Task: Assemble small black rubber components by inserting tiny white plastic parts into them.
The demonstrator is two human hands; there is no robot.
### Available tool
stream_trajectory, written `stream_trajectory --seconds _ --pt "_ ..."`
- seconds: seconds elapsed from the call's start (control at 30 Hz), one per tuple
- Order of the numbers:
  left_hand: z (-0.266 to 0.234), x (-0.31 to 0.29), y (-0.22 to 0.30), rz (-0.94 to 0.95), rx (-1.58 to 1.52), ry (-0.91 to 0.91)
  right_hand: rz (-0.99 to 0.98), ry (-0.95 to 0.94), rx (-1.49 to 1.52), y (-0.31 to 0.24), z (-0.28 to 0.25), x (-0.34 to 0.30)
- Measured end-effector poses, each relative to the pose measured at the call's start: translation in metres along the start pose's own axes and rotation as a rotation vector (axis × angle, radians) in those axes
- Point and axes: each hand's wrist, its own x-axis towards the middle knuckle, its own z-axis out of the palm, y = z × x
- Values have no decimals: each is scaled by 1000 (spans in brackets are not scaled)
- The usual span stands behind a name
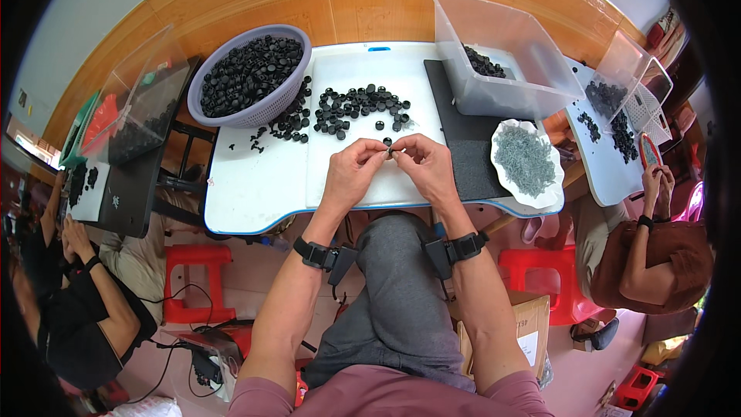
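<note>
As caps (251, 69) fill basket (266, 113), bits (525, 158) (grey) in dish (546, 199)

Tan panelling (378, 4) meets a white wall (85, 31)
Red stools (571, 289) stand near a blue-edged white table (255, 185) on pink flooring (258, 262)

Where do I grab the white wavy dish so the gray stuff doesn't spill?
Best, I think, by the wavy rim of the white dish, coming from the near side and gripping left and right. The rim is mostly bare, while loose gray bits heap in the middle, and the clear plastic bin crowds the far edge.
</note>
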Motion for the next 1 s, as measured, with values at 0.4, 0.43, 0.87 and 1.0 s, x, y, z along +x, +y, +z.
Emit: stream_trajectory --seconds 0.4,0.43,0.87,1.0 --pt "0 3 -6 -4 -130 -33 15 -12 88 6 -1 1" --pt "-1 3 -6 -3 -129 -33 15 -18 96 6 0 1" --pt "13 18 -8 194 515 71 -13 217 37 16 1 2" --pt "14 13 -2 235 479 126 -55 211 -37 12 2 0"
